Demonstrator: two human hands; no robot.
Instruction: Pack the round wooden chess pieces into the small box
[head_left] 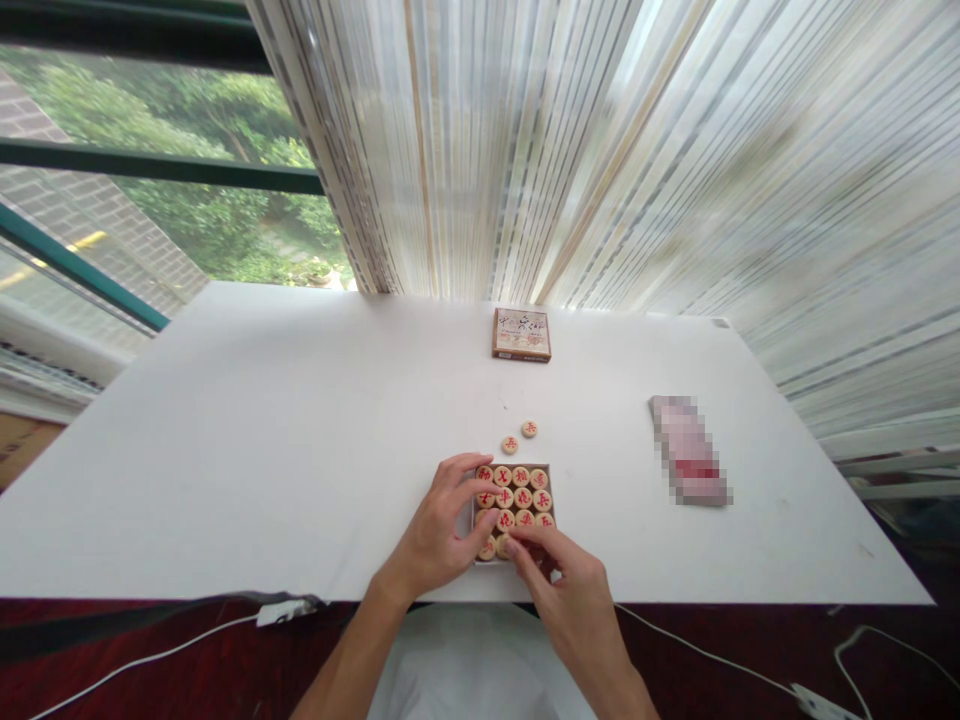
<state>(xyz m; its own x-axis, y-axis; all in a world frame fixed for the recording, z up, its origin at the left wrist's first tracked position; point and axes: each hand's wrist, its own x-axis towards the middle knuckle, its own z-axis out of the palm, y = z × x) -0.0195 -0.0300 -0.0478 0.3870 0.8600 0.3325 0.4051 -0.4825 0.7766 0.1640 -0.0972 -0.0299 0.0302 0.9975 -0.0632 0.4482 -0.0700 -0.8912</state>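
A small open box [552,470] lies near the table's front edge, filled with rows of round wooden Chinese chess pieces [523,498] marked in red. My left hand [442,520] rests over the box's left side, its fingers apart and touching the tops of some pieces. At the front row, my right hand [566,575] pinches a Chinese chess piece [502,547] between thumb and forefinger; the fingers partly cover it. That hand also hides the front right corner of the box. Two loose pieces, one nearer [510,445] and one farther [529,429], lie just beyond the box.
A printed cardboard box [522,335] sits at the back of the white table [300,430]. A blurred-out pinkish flat object [688,450] lies on the right. Striped curtains [480,150] hang behind, beside a window. Cables and power strips [285,612] are below the front edge.
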